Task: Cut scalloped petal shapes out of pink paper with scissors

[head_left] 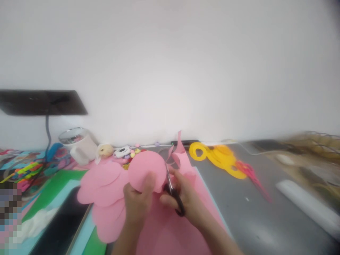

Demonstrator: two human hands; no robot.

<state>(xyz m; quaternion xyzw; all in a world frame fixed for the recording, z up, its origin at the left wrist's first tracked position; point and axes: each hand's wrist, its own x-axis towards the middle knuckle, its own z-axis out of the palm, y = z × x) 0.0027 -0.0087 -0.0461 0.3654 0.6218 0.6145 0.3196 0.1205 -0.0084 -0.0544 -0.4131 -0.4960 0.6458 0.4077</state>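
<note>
A pink paper circle (147,168) is pinched in my left hand (136,203), thumb on its face. My right hand (188,198) grips black-handled scissors (174,194), whose blades lie along the circle's right edge. Curled pink paper offcuts (182,159) rise just beyond the blades. Under both hands lies a larger pink paper sheet (170,230). Several cut pink paper circles (101,184) overlap in a pile to the left of my left hand. How far the blades are apart is blurred.
Yellow paper rings (220,156) and pink scissors (252,177) lie on the grey table (247,219) at right. A white mug (83,147) stands back left near a dark screen (42,102). A black phone-like slab (61,223) and green sheets (60,184) lie at left. A white roll (308,205) lies far right.
</note>
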